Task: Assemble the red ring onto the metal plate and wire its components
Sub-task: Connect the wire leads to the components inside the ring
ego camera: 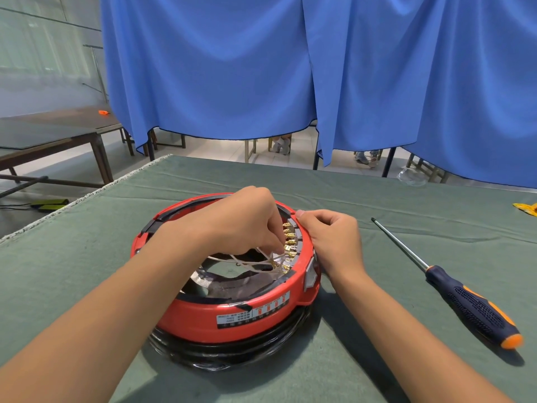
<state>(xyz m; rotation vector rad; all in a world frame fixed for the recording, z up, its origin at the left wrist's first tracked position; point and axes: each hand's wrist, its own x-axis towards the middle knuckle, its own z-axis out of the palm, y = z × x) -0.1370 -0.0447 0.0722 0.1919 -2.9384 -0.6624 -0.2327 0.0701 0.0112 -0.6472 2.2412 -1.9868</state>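
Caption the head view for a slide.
Left hand pinches a white wire at the red ring's brass terminals; right hand steadies the rim.

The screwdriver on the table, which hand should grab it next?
Probably the right hand. The screwdriver lies on its side of the red ring, and it only steadies the rim. The left hand is busy inside, pinching a white wire at the gold terminals.

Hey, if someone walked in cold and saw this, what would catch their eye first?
Most likely the red ring at the centre of the green table, with the left hand pinching white wires by its brass terminals and the right hand holding the rim. Next, the blue curtain hanging behind, then the screwdriver lying to the right.
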